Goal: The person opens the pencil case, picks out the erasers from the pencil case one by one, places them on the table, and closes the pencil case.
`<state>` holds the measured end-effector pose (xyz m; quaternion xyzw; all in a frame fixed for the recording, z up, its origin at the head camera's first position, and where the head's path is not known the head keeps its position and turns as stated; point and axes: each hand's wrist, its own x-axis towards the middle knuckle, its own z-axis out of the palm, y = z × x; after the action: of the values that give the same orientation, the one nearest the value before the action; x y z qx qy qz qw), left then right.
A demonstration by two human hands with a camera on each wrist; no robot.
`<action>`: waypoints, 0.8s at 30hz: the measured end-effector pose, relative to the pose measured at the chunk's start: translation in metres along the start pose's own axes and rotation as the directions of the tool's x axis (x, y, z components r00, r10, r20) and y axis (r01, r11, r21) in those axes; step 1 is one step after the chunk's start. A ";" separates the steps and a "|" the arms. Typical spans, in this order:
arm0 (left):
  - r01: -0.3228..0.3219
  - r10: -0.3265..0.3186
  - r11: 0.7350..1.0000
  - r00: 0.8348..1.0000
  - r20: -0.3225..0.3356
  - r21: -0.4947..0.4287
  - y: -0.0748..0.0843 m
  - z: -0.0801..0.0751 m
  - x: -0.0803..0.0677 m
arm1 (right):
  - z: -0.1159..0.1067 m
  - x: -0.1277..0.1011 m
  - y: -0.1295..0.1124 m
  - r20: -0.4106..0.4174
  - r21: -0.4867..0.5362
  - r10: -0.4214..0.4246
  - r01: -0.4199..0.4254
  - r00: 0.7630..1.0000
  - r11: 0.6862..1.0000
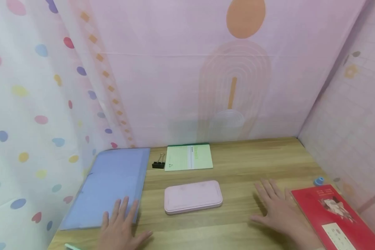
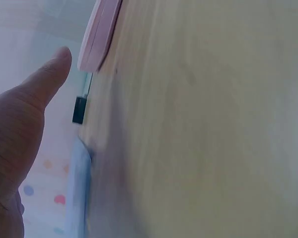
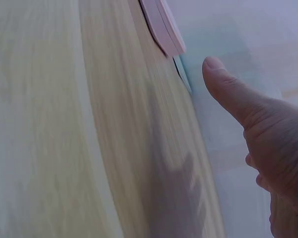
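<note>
My left hand (image 1: 119,227), fingers spread, hovers by the lower right corner of a blue plastic folder (image 1: 112,184) and holds nothing. Between the hands lies a pink rectangular case (image 1: 193,197), closed and flat on the table; it also shows at the top of both wrist views. My right hand (image 1: 278,211) is spread too, holding nothing, left of a red booklet (image 1: 337,215). In the right wrist view its shadow falls on the wood below the thumb (image 3: 233,94). Behind the case are a light green notebook (image 1: 189,157) and a black binder clip (image 1: 158,163).
A small blue cap-like object (image 1: 319,181) sits by the red booklet's top edge. The tip of a pale green stick-like item (image 1: 72,246) shows at the bottom left. Curtains (image 1: 162,69) enclose the wooden table (image 1: 253,156) at the back and sides.
</note>
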<state>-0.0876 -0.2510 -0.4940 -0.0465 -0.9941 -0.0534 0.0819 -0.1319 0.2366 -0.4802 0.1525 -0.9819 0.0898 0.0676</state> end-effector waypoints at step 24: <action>-0.362 0.362 0.932 0.932 -0.021 0.003 0.073 0.017 0.071 | 0.019 0.077 -0.090 0.028 0.030 -0.432 0.431 0.902 0.902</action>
<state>-0.1527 -0.1708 -0.4911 -0.2284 -0.9676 -0.0384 0.1007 -0.1789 0.1266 -0.4727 0.3682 -0.9237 0.0812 0.0673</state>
